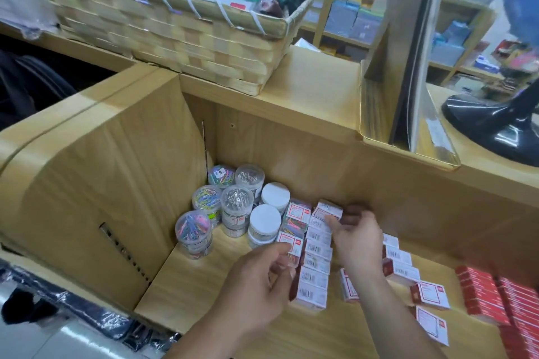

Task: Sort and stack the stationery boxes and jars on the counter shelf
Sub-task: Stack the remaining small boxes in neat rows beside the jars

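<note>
Several clear jars of paper clips (236, 204) and two white-lidded jars (264, 220) stand in the shelf's back left corner. Beside them runs a row of small red-and-white boxes (316, 259), barcodes up. My right hand (357, 239) pinches the farthest small box (327, 210) at the row's back end. My left hand (256, 280) has curled fingers at a clear box of coloured clips (287, 239) left of the row. More red-and-white boxes (428, 296) lie loose to the right.
The wooden shelf floor (186, 280) has side walls and a back panel. Red packs (495, 300) are stacked at the far right. A woven basket (186, 38) sits on the counter above, beside a clear sign holder (420, 67) and a black stand (495, 122).
</note>
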The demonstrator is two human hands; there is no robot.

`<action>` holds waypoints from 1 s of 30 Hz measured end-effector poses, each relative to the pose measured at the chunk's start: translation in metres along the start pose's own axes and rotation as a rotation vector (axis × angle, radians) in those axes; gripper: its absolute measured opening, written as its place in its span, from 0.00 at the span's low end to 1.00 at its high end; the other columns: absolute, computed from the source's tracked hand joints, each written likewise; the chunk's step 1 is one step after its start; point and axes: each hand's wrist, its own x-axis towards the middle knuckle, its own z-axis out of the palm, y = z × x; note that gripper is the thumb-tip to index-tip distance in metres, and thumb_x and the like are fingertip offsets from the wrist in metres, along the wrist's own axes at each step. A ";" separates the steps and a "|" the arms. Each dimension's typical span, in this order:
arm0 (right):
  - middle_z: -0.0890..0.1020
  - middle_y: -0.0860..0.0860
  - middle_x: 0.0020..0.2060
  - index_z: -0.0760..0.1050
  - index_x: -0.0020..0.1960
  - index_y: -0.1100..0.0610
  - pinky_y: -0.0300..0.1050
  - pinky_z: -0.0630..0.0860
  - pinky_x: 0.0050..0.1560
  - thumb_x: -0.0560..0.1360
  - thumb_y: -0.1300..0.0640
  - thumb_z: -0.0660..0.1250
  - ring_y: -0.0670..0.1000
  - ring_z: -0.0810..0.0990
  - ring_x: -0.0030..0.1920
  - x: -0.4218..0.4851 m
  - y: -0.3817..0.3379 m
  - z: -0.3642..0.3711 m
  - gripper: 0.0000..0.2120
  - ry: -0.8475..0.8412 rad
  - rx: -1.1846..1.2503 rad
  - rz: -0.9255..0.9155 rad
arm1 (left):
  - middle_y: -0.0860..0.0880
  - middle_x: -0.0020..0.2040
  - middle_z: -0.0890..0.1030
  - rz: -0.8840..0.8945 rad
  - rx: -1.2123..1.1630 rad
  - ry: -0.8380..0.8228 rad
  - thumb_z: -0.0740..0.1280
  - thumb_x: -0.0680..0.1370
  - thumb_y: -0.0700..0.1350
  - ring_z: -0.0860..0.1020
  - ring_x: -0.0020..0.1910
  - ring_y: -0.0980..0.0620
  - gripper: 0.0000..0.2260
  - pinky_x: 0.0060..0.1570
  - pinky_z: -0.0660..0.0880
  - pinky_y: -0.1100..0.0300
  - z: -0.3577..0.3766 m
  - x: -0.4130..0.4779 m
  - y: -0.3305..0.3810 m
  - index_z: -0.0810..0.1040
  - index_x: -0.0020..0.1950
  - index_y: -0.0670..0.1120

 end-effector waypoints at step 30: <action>0.77 0.45 0.48 0.80 0.61 0.48 0.47 0.75 0.59 0.72 0.53 0.75 0.52 0.79 0.54 -0.081 0.149 -0.154 0.18 0.039 -0.281 -0.023 | 0.50 0.66 0.75 0.353 0.991 -0.539 0.56 0.78 0.66 0.57 0.77 0.44 0.28 0.60 0.56 0.46 0.111 0.040 0.058 0.77 0.65 0.47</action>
